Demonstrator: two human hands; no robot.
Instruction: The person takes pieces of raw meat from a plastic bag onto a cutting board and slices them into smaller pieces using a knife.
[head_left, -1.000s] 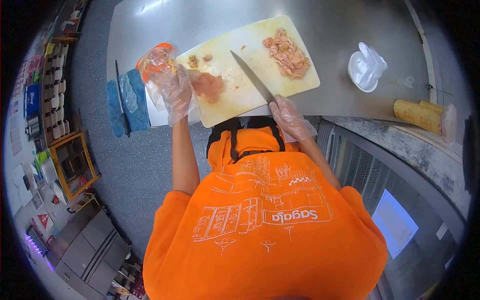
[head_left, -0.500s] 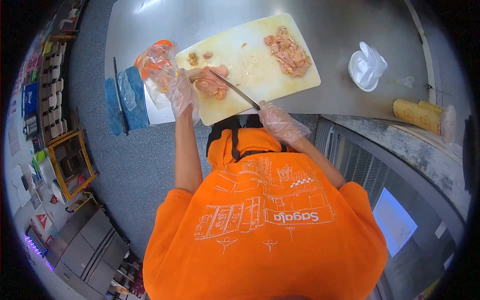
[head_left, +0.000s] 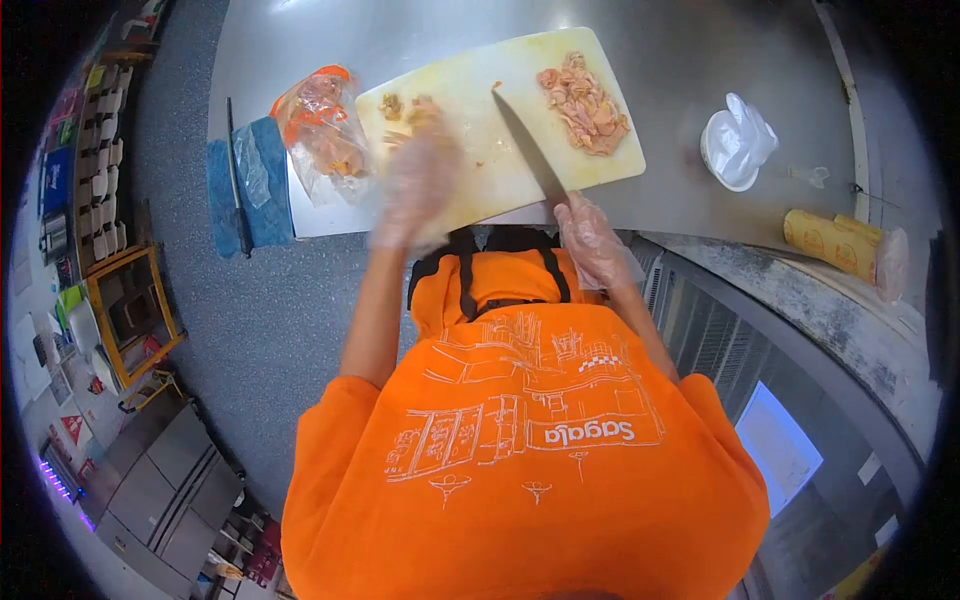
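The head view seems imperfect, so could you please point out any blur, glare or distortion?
Head view: motion blur smears the left hand, while the knife looks sharper; glare whitens the metal table near the picture's top edge; fisheye distortion bows the table's edges.

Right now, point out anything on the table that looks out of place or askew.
The cutting board looks askew to the table, its near side slanting. A small scrap lies by the tip of the knife, apart from the meat pile. No damage stands out.
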